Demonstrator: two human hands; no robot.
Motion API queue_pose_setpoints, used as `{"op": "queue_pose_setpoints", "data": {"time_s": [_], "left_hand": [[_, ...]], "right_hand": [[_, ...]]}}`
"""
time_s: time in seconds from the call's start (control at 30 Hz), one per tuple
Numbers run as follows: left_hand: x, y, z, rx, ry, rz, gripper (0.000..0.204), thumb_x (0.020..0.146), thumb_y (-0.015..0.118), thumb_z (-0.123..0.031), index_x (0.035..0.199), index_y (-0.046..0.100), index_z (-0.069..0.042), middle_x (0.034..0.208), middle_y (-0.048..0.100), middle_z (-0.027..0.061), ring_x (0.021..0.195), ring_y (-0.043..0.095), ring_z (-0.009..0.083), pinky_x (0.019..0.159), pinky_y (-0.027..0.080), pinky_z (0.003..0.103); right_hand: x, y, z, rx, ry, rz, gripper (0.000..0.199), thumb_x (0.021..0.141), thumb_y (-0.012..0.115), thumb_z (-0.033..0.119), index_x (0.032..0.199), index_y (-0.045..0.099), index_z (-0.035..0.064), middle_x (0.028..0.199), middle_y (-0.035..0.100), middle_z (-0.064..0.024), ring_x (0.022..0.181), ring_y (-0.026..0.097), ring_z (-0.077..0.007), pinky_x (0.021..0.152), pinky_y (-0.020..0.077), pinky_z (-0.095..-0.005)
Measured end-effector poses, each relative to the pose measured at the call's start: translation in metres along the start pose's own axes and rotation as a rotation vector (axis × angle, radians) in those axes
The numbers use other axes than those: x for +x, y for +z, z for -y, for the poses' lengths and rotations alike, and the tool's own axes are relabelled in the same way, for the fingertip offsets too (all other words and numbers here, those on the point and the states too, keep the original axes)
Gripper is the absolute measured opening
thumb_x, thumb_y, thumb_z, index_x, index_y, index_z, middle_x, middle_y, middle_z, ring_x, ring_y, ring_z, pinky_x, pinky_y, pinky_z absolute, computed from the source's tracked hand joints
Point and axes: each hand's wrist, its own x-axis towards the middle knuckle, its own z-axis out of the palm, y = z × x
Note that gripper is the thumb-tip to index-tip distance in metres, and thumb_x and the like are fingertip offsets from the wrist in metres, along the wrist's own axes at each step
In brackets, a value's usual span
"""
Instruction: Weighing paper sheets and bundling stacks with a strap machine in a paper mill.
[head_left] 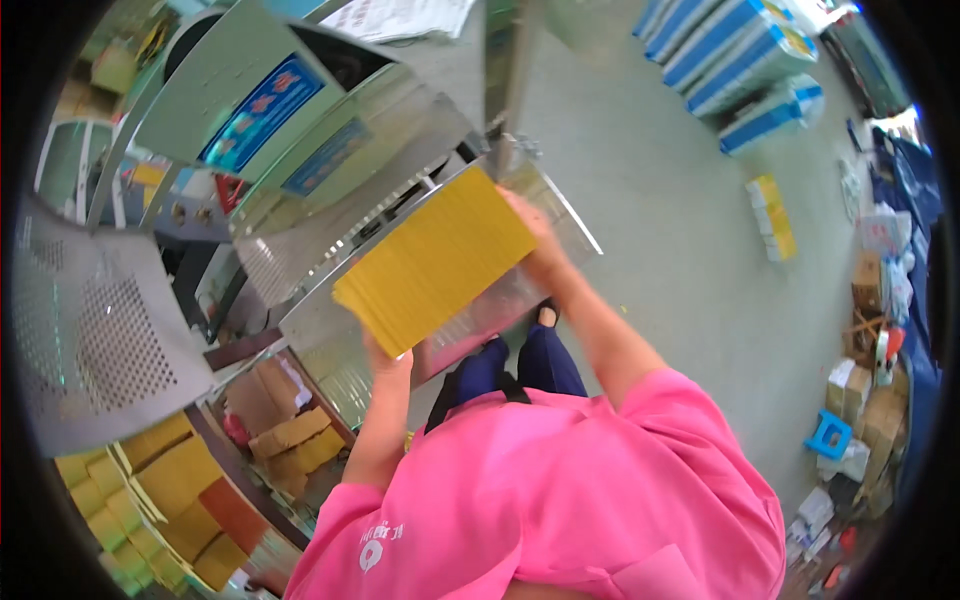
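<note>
**Yellow stack held over the machine tray**

The left hand grips the near end of a thick stack of yellow sheets; the right hand clasps its far end. The stack sits above the metal tray of a grey machine.

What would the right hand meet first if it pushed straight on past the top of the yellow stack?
Probably the shiny metal tray of the machine behind the yellow stack; the right hand already looks close to it, though depth is unclear.
</note>
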Motion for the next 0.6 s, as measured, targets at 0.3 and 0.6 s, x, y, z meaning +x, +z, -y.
{"op": "queue_pose_setpoints", "data": {"time_s": [0.3, 0.6], "left_hand": [[-0.054, 0.044, 0.014, 0.164, -0.245, 0.169, 0.053, 0.102, 0.041, -0.040, 0.146, 0.036, -0.011, 0.138, 0.049, 0.0046, 0.128, 0.045, 0.0188, 0.108, 0.034, 0.034], [-0.144, 0.247, 0.135, 0.447, -0.540, 0.429, 0.054, 0.102, 0.040, -0.043, 0.146, 0.037, -0.012, 0.136, 0.052, 0.0049, 0.127, 0.047, 0.0191, 0.107, 0.035, 0.035]], "right_hand": [[-0.083, -0.045, 0.016, 0.096, 0.062, -0.150, 0.043, 0.102, 0.045, 0.033, 0.134, 0.054, 0.0064, 0.137, 0.053, -0.0062, 0.128, 0.045, -0.0154, 0.108, 0.0319, -0.0285], [-0.278, -0.267, 0.072, 0.540, 0.217, -0.614, 0.047, 0.100, 0.047, 0.035, 0.138, 0.049, 0.0072, 0.134, 0.055, -0.0033, 0.125, 0.047, -0.0140, 0.103, 0.0362, -0.0295]]}}
